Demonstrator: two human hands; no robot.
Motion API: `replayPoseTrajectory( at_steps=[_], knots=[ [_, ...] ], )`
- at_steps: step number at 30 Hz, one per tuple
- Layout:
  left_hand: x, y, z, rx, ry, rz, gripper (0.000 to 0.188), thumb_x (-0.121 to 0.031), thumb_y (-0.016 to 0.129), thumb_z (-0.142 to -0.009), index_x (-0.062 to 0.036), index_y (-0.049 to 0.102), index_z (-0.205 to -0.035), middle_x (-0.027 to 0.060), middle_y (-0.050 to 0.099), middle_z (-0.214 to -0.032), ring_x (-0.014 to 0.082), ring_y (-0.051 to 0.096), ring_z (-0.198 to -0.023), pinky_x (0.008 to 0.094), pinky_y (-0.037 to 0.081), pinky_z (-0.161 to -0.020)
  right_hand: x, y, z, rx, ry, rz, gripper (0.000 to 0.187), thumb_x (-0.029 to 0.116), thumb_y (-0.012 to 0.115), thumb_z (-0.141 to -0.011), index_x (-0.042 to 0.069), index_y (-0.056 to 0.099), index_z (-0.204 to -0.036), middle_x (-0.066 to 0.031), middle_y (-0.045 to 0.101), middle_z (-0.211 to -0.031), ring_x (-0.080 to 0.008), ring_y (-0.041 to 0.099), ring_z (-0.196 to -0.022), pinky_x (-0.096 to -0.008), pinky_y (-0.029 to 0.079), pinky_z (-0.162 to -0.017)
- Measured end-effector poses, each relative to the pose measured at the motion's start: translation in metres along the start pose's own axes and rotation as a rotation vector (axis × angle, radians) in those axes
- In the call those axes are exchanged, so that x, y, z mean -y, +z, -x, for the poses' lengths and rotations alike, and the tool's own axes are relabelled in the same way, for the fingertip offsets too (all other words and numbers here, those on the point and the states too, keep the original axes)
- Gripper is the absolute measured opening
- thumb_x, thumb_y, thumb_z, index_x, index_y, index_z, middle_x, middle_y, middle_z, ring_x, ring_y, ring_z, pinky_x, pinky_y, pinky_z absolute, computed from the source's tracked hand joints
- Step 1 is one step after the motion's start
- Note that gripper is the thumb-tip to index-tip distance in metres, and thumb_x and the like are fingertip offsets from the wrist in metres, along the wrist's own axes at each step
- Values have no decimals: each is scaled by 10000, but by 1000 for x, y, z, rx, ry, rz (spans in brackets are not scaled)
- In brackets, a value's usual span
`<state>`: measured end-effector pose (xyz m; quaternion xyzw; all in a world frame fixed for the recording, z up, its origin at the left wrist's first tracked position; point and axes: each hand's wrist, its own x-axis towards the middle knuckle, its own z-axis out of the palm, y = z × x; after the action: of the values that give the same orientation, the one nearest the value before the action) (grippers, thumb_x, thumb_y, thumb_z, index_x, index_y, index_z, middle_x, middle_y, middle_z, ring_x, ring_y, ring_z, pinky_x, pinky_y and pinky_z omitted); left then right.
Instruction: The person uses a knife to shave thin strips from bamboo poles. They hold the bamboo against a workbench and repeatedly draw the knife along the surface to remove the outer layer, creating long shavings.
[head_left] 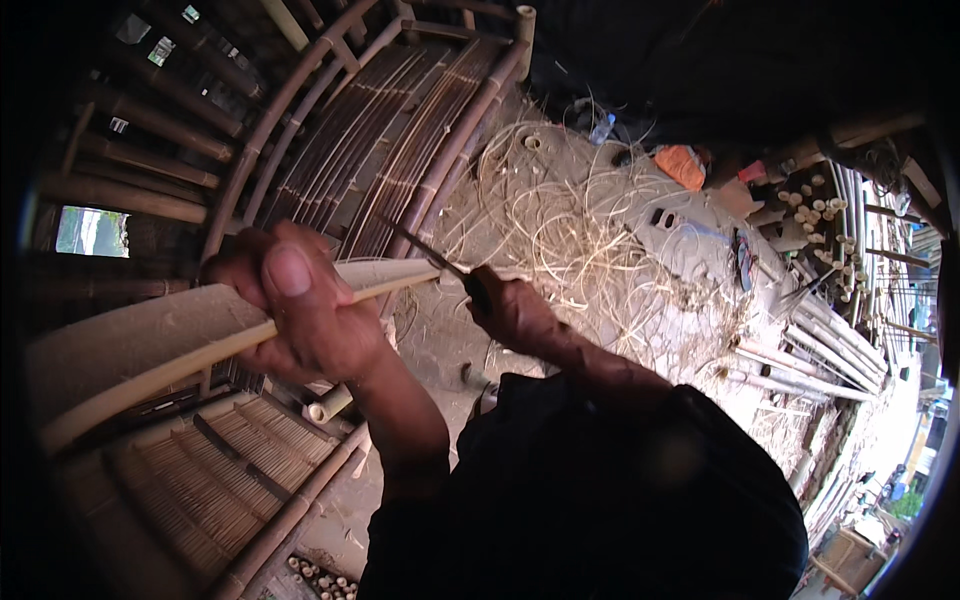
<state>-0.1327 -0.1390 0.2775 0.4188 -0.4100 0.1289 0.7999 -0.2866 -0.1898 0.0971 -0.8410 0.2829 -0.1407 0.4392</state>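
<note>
A long split bamboo slat (pixel 150 335) runs from the left side of the view to a narrow end near the middle. My left hand (pixel 305 305) is closed round it, thumb on top. In my right hand (pixel 520 315) is a knife (pixel 425 245), gripped by its dark handle. Its thin blade points up and to the left, close to the slat's far end. Whether the edge touches the bamboo I cannot make out.
A bamboo bench (pixel 375 140) stands at the upper left, another slatted bamboo piece (pixel 220 465) at the lower left. Curly shavings (pixel 580 235) litter the floor. Bamboo poles (pixel 815 345) lie at right. Farther back are an orange bag (pixel 680 167) and a plastic bottle (pixel 602 129).
</note>
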Motion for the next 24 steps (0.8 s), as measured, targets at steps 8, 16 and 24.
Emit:
replayPoseTrajectory(
  at_steps=[8,16,24],
  knots=[
    [13,5,-16,4,-35,-47,266,-125,567,-891,-85,420,-673,-30,304,-471,70,311,-406,218,294,-450,-15,28,-9,-27,1,123,332,187,653,-873,54,459,-1107,-207,624,-719,-422,634,-630,-503,475,-521],
    [26,-9,-29,-7,-59,-36,302,-131,610,-902,-108,421,-668,-43,298,-477,53,307,-409,200,254,-459,69,-21,-30,-199,-23,-137,371,201,688,-851,53,490,-1129,-195,621,-693,-401,642,-615,-498,505,-524],
    [38,5,-41,-17,-82,-133,343,-178,598,-912,-127,396,-640,-55,249,-475,57,290,-417,218,265,-466,-87,88,-39,-530,-486,775,303,161,532,-928,-2,458,-1173,-156,541,-563,-301,560,-444,-420,401,-374]
  ],
)
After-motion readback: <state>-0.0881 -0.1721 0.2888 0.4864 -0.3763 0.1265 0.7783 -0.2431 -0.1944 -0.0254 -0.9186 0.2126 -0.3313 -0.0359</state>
